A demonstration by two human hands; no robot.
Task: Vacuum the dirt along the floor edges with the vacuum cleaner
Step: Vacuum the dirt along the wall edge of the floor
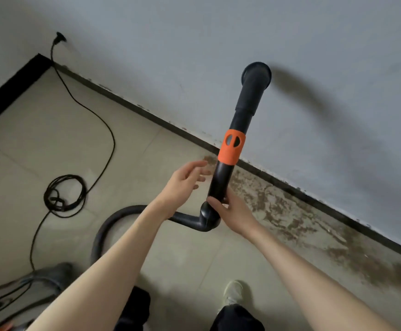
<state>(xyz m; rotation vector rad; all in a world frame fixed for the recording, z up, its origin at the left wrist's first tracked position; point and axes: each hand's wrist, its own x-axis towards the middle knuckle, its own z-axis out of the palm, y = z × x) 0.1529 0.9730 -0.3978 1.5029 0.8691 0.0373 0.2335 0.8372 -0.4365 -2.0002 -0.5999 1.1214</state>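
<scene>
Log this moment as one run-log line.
right hand grips wand | left hand open beside it | nozzle raised | dirt unvacuumed

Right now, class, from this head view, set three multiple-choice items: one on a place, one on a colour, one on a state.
1. Where does the brown dirt lie?
A. on the beige tiled floor along the dark skirting strip
B. on the grey wall
C. on the shoe

2. What colour is the collar on the black vacuum wand?
A. blue
B. orange
C. white

3. What is the left hand doing?
A. gripping the wand
B. holding the coiled cable
C. open beside the wand, holding nothing

Answers:
1 A: the brown patches spread over the tiles next to the skirting.
2 B: an orange band wraps the tube's middle.
3 C: its fingers are spread, while the right hand grips the wand near the bend.
</scene>
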